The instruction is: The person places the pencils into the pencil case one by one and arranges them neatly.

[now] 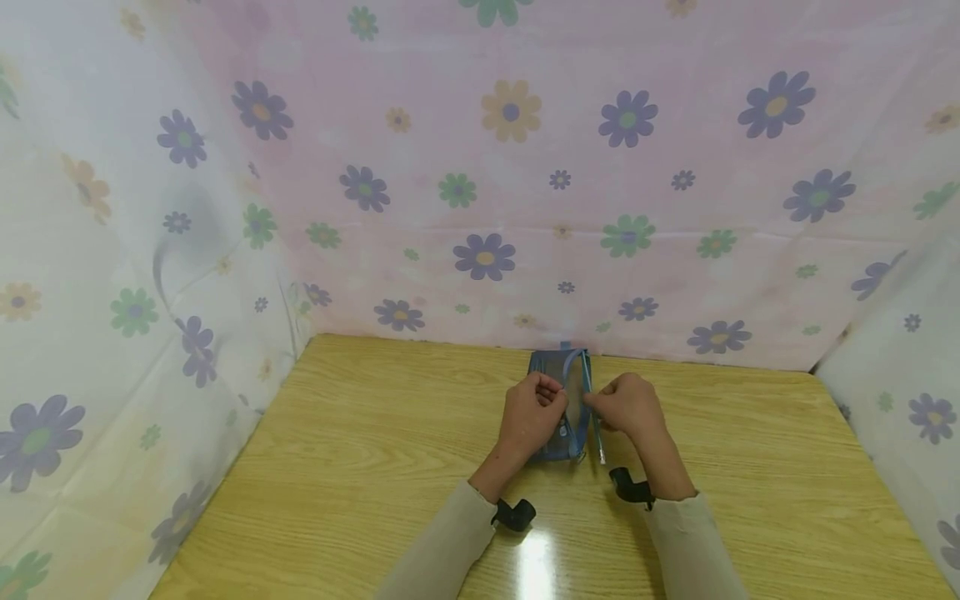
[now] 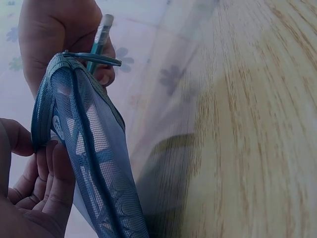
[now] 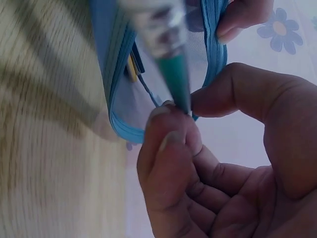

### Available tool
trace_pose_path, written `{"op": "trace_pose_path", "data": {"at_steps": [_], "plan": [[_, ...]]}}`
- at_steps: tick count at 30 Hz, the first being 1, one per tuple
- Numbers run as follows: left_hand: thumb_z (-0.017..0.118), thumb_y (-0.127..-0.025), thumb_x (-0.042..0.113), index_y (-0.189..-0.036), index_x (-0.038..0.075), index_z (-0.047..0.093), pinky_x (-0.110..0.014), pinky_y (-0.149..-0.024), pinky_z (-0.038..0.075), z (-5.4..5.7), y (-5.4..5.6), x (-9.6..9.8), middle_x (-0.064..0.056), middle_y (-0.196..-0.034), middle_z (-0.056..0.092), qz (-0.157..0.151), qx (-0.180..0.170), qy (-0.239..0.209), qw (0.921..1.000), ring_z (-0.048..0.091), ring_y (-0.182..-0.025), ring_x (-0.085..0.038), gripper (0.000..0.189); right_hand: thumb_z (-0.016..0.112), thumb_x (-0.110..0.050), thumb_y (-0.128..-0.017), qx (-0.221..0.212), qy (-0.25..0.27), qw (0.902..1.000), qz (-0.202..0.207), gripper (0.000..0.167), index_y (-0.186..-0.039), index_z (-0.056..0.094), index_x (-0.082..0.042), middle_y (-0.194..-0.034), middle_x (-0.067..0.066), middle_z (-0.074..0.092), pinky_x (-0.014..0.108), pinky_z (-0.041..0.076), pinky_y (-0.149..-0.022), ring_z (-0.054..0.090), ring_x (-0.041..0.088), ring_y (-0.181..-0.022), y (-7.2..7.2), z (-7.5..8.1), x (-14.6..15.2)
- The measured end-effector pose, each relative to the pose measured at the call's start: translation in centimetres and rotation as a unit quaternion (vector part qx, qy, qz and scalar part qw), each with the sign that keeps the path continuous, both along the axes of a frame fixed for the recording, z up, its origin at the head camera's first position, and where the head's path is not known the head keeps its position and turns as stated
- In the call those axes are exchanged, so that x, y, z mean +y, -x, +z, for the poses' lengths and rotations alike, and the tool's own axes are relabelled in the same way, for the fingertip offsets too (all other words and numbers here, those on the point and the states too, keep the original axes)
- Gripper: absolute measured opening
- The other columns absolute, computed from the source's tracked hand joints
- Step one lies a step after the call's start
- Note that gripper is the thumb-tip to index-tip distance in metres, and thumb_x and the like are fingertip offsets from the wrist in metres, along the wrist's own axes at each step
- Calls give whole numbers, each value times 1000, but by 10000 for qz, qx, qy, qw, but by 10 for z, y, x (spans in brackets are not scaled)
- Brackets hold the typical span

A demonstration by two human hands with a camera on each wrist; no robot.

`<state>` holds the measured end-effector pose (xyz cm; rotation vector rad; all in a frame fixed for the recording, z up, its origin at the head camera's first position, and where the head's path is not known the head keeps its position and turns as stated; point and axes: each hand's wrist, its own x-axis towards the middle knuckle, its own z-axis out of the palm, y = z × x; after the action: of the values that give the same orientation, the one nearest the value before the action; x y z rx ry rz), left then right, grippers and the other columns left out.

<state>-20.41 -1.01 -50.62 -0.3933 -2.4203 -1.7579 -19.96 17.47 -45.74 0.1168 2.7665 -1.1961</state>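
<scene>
A blue mesh zipper pouch [image 1: 553, 452] lies on the table, its zippered mouth spread apart. My left hand [image 1: 531, 421] pinches one zipper edge of the pouch between thumb and fingers, as the left wrist view shows. In my right hand [image 1: 630, 407], thumb and fingertips grip a green pencil [image 3: 174, 82] with a silvery ferrule at the end nearer me. The pencil is alongside the pouch's right edge; its far end is hidden. Through the mouth, the right wrist view shows thin yellow and dark blue sticks [image 3: 131, 68] inside. A zipper pull [image 2: 94, 58] hangs at the pouch's near corner.
The wood-grain table [image 1: 390, 417] stretches to both sides of the pouch. Flower-patterned cloth [image 1: 420, 167] stands behind the table and along both sides. Black wrist devices [image 1: 516, 515] jut inward from both sleeves.
</scene>
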Motion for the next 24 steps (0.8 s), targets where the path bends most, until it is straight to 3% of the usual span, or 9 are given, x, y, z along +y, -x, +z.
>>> {"op": "trace_pose_path", "data": {"at_steps": [6, 12, 24], "plan": [[68, -101, 18, -103, 10, 71, -25, -66, 56, 0, 0, 0, -2, -90, 71, -8, 3, -20, 10000, 64, -74, -6, 9, 72, -22, -98, -147, 722, 9973, -60, 32, -86, 79, 7, -71, 17, 74, 46, 62, -71, 74, 32, -68, 1, -4, -1], [68, -101, 17, -103, 10, 71, -25, -66, 56, 0, 1, 0, -1, -90, 71, 14, 9, 1, 10000, 65, -73, -6, 8, 71, -17, -99, -135, 1399, 9898, -219, 31, -85, 77, 10, -69, 17, 72, 42, 63, -66, 73, 30, -66, 4, -9, 0], [68, -101, 17, -102, 11, 71, -25, -66, 56, -1, 1, 0, 0, -90, 71, 16, 33, 9, 10000, 65, -74, -6, 7, 69, -19, -101, -204, 1978, 9791, -434, 32, -101, 75, 13, -70, 10, 69, 38, 63, -65, 70, 22, -63, 9, -18, -4]]}}
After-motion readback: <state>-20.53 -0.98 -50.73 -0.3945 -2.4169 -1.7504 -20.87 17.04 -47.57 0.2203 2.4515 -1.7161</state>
